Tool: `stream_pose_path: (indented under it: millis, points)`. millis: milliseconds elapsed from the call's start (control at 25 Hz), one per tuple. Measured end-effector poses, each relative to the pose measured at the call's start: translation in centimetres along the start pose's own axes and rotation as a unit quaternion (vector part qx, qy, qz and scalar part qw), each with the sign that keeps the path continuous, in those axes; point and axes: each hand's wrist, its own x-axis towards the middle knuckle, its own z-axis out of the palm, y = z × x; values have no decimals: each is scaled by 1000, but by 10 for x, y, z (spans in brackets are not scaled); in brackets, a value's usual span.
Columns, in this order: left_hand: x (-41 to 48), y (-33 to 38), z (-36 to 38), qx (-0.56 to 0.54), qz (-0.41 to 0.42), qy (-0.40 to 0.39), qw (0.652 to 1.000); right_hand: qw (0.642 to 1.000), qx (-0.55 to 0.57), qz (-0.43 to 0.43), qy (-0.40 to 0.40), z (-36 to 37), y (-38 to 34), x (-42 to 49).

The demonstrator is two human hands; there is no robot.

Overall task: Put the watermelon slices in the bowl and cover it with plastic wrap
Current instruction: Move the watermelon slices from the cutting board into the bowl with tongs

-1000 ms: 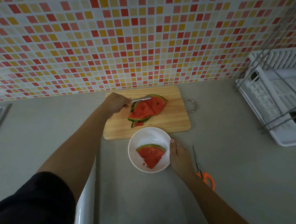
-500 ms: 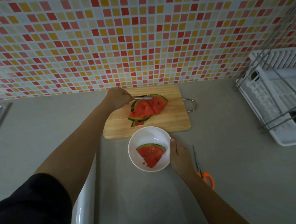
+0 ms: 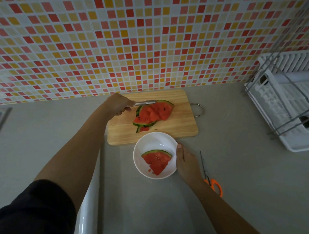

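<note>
White bowl [image 3: 154, 140] is gripped at its rim by the right hand [image 3: 186, 161], one watermelon slice [image 3: 157, 161] laid inside. More slices [image 3: 153, 113] are left on the wooden board [image 3: 177, 130], tongs [image 3: 144, 103] being held at them by the left hand [image 3: 118, 105]; wrapping is not yet begun

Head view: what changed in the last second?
The left hand, gripping the metal tongs, shifted them slightly at the far rind edge of the red watermelon slices on the wooden cutting board; none lifted. The right hand on the white bowl, and the slice in it, stayed put.
</note>
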Motion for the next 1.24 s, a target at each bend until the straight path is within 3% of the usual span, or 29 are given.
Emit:
stream_pose_path:
  millis: [160,320,680,1000,1240]
  points:
    - [2,-1,-3,12,-2,2,1000,1000,6,2,1,0,1,0]
    - [3,3,-8,49,13,55,997,1000,8,-3,-3,1,0,0]
    - [9,-3,-17,25,-42,-29,998,1000,-6,-4,4,0,0,0]
    - [21,-5,5,-8,-30,-89,996,1000,-3,2,8,1,0,1]
    - [28,-11,18,-16,-4,-65,998,1000,9,3,6,2,1,1]
